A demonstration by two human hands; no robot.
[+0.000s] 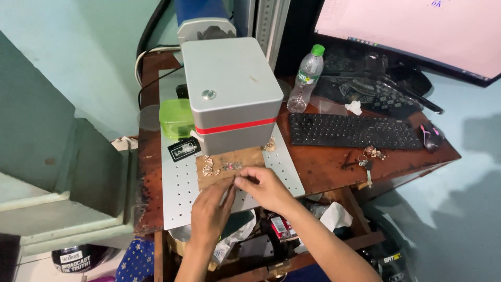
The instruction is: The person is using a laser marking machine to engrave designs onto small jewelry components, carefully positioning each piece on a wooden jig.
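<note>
My left hand [209, 208] and my right hand [265, 187] meet over the near edge of a brown cardboard piece [245, 156] lying on a perforated grey metal plate [177, 193]. Fingertips of both hands pinch at something small there; what it is cannot be made out. Small gold-coloured metal pieces [210, 167] lie on the cardboard. A grey box-shaped machine head with a red stripe [229, 89] hangs right above the cardboard.
A green plastic box [176, 117] and a black card [183, 149] sit left of the machine. On the wooden desk are a black keyboard [349, 130], a plastic bottle [306, 78], a mouse [431, 136], keys [365, 162] and a monitor [417, 31]. An open drawer with clutter [282, 230] is below.
</note>
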